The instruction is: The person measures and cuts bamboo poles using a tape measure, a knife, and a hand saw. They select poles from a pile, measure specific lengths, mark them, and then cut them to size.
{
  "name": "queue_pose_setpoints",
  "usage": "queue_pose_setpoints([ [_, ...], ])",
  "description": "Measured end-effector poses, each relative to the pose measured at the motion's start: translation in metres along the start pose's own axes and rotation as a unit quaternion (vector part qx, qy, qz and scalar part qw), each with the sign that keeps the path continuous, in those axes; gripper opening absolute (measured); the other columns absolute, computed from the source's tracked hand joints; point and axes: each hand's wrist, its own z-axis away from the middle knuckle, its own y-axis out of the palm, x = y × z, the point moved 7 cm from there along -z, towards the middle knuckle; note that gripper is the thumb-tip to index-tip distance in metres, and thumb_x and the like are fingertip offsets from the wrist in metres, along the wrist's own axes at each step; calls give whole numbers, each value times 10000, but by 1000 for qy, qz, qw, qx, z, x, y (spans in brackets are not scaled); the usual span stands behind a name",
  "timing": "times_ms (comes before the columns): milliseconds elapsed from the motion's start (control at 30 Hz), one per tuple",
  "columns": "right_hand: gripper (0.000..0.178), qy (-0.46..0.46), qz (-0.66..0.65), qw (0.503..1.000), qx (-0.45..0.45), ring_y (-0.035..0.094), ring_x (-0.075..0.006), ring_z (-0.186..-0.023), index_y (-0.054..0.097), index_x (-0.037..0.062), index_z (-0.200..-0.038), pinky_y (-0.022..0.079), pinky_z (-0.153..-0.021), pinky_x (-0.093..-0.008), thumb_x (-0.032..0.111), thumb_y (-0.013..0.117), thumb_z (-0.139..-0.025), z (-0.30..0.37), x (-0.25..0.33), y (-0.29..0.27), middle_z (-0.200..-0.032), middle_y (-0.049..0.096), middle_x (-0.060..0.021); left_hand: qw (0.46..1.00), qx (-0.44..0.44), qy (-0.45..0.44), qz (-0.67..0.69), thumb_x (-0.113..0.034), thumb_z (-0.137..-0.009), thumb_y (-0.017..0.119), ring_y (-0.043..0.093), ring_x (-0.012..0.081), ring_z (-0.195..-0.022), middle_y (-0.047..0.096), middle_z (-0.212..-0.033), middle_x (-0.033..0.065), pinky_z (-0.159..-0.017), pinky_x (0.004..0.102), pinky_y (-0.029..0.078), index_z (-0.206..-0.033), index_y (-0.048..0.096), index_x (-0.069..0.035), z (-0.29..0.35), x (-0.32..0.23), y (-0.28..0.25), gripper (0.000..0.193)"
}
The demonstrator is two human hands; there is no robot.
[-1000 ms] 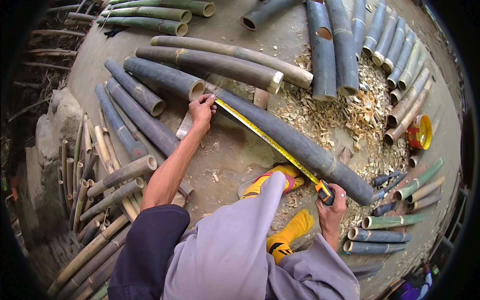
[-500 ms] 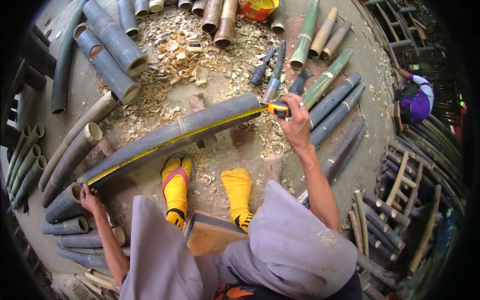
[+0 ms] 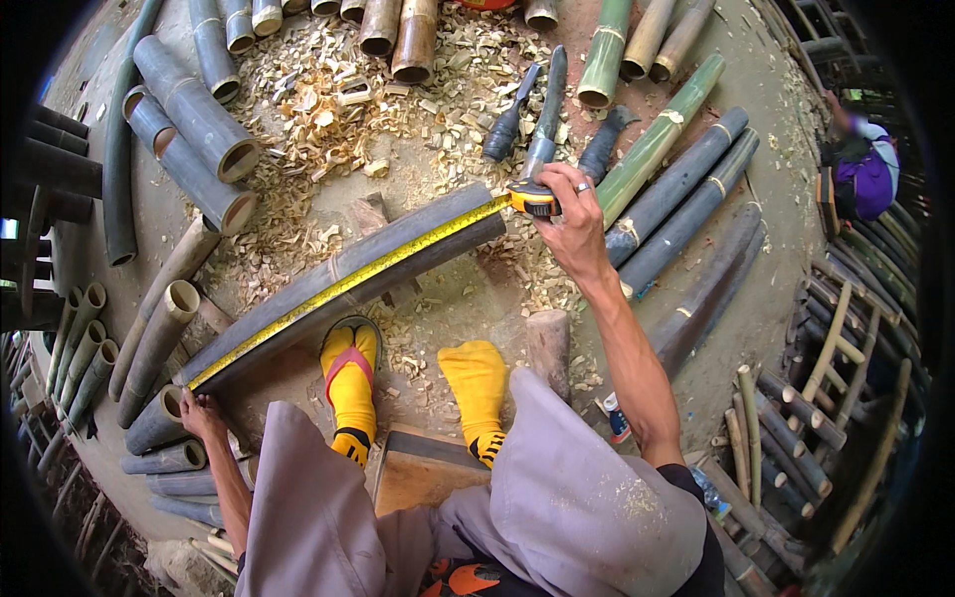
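Observation:
A long dark bamboo pole lies slantwise before me, from near left to far middle. The yellow blade of a tape measure runs along its length. Its black and orange case sits just past the pole's far end, with my right hand closed round it; a ring shows on one finger. At the near end my left hand has its fingers pinched at the blade's end, against the pole. The exact fingertip contact there is too small to make out.
Wood chips cover the ground beyond the pole. Dark-handled tools lie near my right hand, beside a green bamboo pole. Bamboo tubes lie at left. A wooden block stands by my sock-clad feet. Another person sits far right.
The tape's blade has turned from a thin edge to its broad face along the pole. My right hand has tilted the case and shifted slightly left; the whole view has also shifted.

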Motion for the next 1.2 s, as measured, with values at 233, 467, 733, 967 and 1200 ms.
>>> queue_pose_setpoints([
  [233, 449, 4, -10, 1000, -18, 579, -312, -987, 594, 46, -1017, 485, -849, -405, -43, 761, -611, 2, -4, 2, -1103, 589, -114, 1000, -12, 6, -10, -274, -905, 650, 484, 87, -585, 489, -670, -13, -511, 218, 449, -901, 572, -105, -3, 3, -3, 186],
  [467, 457, 10, -15, 1000, -21, 582, -309, -995, 591, 34, -1012, 495, -859, -399, -62, 758, -597, 2, -5, 4, -1107, 588, -112, 1000, 5, 1, -13, -265, -900, 658, 479, 89, -633, 500, -724, -18, -542, 220, 441, -956, 585, -104, -12, 6, -10, 186],
  [733, 469, 0, -1, 1000, -26, 584, -315, -997, 586, 38, -1020, 507, -850, -402, -57, 767, -598, 3, -4, 5, -1113, 584, -113, 1000, 5, -7, -24, -273, -892, 666, 499, 93, -681, 530, -813, -19, -583, 221, 463, -1021, 583, -111, -7, 4, -9, 223],
  [967, 452, -1, -6, 999, -42, 571, -300, -937, 591, 64, -1008, 486, -816, -411, -29, 782, -609, 5, -3, 6, -1089, 578, -86, 999, 1, -13, -31, -282, -898, 657, 509, 93, -680, 527, -805, -24, -573, 213, 468, -1026, 582, -124, -9, 6, -10, 217],
  [1200, 468, 7, 3, 1000, -21, 579, -302, -1014, 583, 49, -1030, 514, -869, -397, -46, 772, -612, 7, -4, 10, -1117, 576, -100, 999, 8, -14, -35, -286, -899, 656, 512, 101, -687, 528, -810, -20, -578, 218, 467, -1024, 577, -127, 0, 1, -4, 218],
])
